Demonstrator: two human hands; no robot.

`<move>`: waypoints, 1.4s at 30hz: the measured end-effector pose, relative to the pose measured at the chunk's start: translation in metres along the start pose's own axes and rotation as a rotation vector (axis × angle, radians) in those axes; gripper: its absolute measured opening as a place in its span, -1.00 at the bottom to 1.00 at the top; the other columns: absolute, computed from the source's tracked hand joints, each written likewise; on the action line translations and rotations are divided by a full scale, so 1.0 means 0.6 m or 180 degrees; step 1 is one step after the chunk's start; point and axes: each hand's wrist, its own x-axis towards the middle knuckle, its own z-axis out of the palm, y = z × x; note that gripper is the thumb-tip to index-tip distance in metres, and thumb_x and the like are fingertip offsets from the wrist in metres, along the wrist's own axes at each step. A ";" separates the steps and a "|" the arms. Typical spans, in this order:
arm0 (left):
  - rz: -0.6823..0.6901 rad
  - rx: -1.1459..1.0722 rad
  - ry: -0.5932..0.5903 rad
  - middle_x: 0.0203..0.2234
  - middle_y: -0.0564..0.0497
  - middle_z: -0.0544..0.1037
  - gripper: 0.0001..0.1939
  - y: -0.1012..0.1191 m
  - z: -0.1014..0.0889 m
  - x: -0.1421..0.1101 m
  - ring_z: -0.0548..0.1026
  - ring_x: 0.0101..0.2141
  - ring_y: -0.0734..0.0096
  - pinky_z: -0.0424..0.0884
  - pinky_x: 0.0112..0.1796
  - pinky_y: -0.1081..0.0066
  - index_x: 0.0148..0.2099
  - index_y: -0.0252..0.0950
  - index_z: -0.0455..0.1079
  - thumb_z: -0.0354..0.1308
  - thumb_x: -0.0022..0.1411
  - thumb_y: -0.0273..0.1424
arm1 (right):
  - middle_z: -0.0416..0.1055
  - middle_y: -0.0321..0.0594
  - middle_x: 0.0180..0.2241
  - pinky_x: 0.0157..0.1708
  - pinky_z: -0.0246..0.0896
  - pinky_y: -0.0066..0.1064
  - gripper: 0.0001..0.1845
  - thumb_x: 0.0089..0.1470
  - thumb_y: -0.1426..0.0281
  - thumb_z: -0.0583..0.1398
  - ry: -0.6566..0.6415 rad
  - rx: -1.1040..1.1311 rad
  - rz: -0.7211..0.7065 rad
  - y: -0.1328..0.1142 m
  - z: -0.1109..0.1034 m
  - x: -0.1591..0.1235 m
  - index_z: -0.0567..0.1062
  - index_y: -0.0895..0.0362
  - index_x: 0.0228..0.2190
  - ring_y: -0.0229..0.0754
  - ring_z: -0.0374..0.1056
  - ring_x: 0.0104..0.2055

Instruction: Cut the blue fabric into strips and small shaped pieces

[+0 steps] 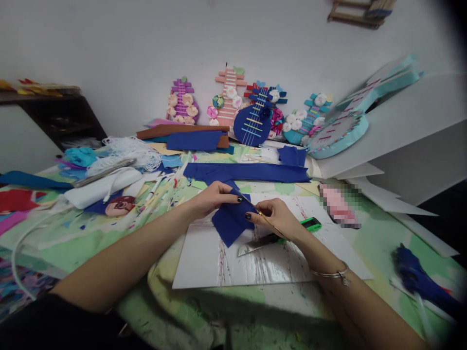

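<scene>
My left hand (216, 198) is closed, pinching the upper part of a dark blue piece of fabric or paper (230, 223). Its lower corner hangs over the white board (204, 267). From the right, my right hand (278, 216) grips a thin gold-coloured tool (274, 226) with a darker front end against the blue piece's edge. The tool's exact kind is unclear. Below that hand lies a green and black utility knife (310, 224) with its blade out, partly covered by the hand. A long blue strip (251, 172) runs across the table just behind my hands.
Decorated lute-shaped crafts (253, 121) lean on the wall, and a larger pale turquoise one (339, 138) rests on white boards at right. White cord (126, 153), folded sheets (197, 140) and scraps cover the left and back. A blue glue gun (419, 274) lies near the right edge.
</scene>
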 end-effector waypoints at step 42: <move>-0.0107 -0.0133 0.0052 -0.48 -0.10 0.57 -0.86 -0.005 -0.001 0.002 0.51 -0.47 0.38 0.39 -0.38 0.42 -0.39 -0.41 0.51 0.27 -0.09 -0.46 | -0.01 -0.40 -0.78 -0.68 -0.26 -0.50 -0.51 -0.25 0.04 0.24 -0.0045 0.0275 0.0254 0.004 0.002 0.005 0.27 0.20 -0.76 -0.41 -0.12 -0.67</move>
